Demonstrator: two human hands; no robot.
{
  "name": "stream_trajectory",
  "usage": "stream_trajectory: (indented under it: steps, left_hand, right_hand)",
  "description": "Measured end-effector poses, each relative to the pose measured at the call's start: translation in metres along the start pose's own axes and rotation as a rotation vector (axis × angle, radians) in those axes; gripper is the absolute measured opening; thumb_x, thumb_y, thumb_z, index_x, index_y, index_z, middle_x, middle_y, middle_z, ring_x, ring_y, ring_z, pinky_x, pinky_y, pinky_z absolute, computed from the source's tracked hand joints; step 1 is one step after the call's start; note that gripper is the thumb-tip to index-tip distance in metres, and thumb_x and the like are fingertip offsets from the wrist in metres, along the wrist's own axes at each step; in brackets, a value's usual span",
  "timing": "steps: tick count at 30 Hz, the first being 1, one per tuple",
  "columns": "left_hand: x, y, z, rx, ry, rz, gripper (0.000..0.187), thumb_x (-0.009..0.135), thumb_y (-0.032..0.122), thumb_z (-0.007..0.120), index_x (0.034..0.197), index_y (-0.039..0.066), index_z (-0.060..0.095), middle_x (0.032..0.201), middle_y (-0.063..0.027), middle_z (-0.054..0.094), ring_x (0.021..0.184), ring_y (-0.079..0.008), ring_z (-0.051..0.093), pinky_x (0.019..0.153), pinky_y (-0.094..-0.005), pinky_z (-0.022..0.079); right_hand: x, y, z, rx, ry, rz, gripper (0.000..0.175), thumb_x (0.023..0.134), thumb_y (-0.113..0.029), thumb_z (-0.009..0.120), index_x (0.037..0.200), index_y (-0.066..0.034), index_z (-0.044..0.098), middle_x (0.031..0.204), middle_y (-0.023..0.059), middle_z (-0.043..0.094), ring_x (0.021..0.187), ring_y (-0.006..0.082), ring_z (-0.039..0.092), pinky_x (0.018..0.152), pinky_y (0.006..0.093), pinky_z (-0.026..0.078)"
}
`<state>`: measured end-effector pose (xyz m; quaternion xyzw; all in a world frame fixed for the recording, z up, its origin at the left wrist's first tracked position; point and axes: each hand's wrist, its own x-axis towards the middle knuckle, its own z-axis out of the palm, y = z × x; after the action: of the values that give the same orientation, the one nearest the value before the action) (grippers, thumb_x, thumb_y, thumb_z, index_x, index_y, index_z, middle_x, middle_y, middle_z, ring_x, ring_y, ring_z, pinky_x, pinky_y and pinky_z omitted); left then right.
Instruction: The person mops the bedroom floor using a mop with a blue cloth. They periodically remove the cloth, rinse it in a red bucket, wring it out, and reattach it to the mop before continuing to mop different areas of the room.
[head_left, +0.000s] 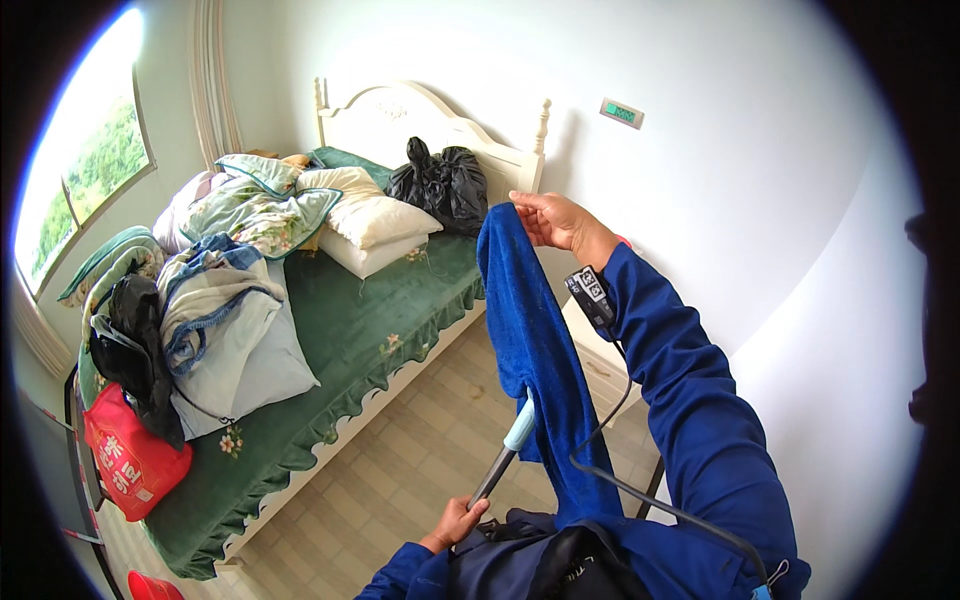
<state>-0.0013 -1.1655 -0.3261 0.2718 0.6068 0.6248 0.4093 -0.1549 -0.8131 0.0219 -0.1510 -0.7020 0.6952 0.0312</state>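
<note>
A dark pole (493, 475) with a light-blue upper section (520, 424) slants up in front of me, and my left hand (454, 523) is wrapped around its dark lower part. Over the pole's upper end hangs a long blue cloth (519, 315), which hides the tip. My right hand (553, 219) is raised at the cloth's top edge with its fingers bent against it; some of the fingertips are hidden. The cloth's lower end reaches down to my jacket.
Left of me stands a bed with a green ruffled cover (352, 330) and a cream headboard (420, 112). On it lie pillows (367, 214), bedding (225, 300), a black plastic bag (442, 184) and a red bag (135, 457). A nightstand (600, 371) stands beyond my right arm, near a cable (637, 495).
</note>
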Motion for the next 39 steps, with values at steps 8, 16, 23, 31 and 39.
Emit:
stream_trajectory:
  steps: [8, 16, 23, 31, 39]
  left_hand:
    - [-0.007, 0.003, 0.002, 0.155, 0.016, -0.019, 0.048, 0.081, 0.045, 0.055, 0.064, 0.001, 0.05, 0.052, 0.0021, 0.042, 0.053, -0.0076, 0.038, 0.045, -0.0282, 0.035]
    - [-0.003, 0.0, 0.01, 0.092, -0.045, -0.048, 0.049, 0.081, 0.048, 0.053, 0.062, 0.003, 0.047, 0.053, 0.0035, 0.04, 0.052, -0.0064, 0.036, 0.043, -0.0264, 0.03]
    - [-0.005, 0.001, 0.009, 0.092, -0.084, -0.043, 0.051, 0.08, 0.052, 0.053, 0.06, 0.006, 0.043, 0.054, 0.0046, 0.039, 0.052, -0.006, 0.034, 0.042, -0.0262, 0.027]
    - [-0.01, 0.004, 0.008, 0.057, -0.095, -0.055, 0.055, 0.08, 0.054, 0.049, 0.062, 0.003, 0.047, 0.055, 0.0019, 0.041, 0.054, -0.0082, 0.036, 0.045, -0.0278, 0.032]
    - [-0.012, 0.007, 0.006, 0.161, -0.12, -0.022, 0.059, 0.079, 0.059, 0.047, 0.058, 0.004, 0.044, 0.053, 0.0023, 0.039, 0.053, -0.008, 0.034, 0.043, -0.0285, 0.027]
  right_hand:
    - [-0.01, -0.001, 0.007, 0.057, 0.1, -0.026, 0.02, 0.077, -0.024, 0.063, 0.072, -0.0048, 0.06, 0.061, 0.0043, 0.059, 0.046, 0.0106, 0.053, 0.042, 0.0207, 0.042]
    - [-0.019, -0.022, 0.025, -0.238, 0.311, -0.657, 0.013, 0.076, -0.009, 0.064, 0.068, -0.0008, 0.058, 0.059, -0.0005, 0.054, 0.05, 0.0046, 0.043, 0.046, 0.0195, 0.035]
    - [-0.034, -0.039, 0.036, -0.292, 0.609, -0.799, 0.013, 0.08, -0.01, 0.06, 0.071, -0.0008, 0.06, 0.06, -0.0015, 0.054, 0.053, 0.0029, 0.043, 0.048, 0.0169, 0.035]
    - [-0.016, 0.003, 0.029, -1.254, -0.128, -0.429, 0.039, 0.078, -0.038, 0.059, 0.096, -0.0036, 0.061, 0.094, 0.0138, 0.062, 0.089, 0.0249, 0.058, 0.079, 0.033, 0.044]
    - [-0.03, 0.01, -0.013, -0.513, 0.08, 0.007, 0.053, 0.074, -0.052, 0.06, 0.089, -0.0007, 0.059, 0.074, 0.0049, 0.056, 0.066, 0.0133, 0.054, 0.055, 0.0283, 0.045]
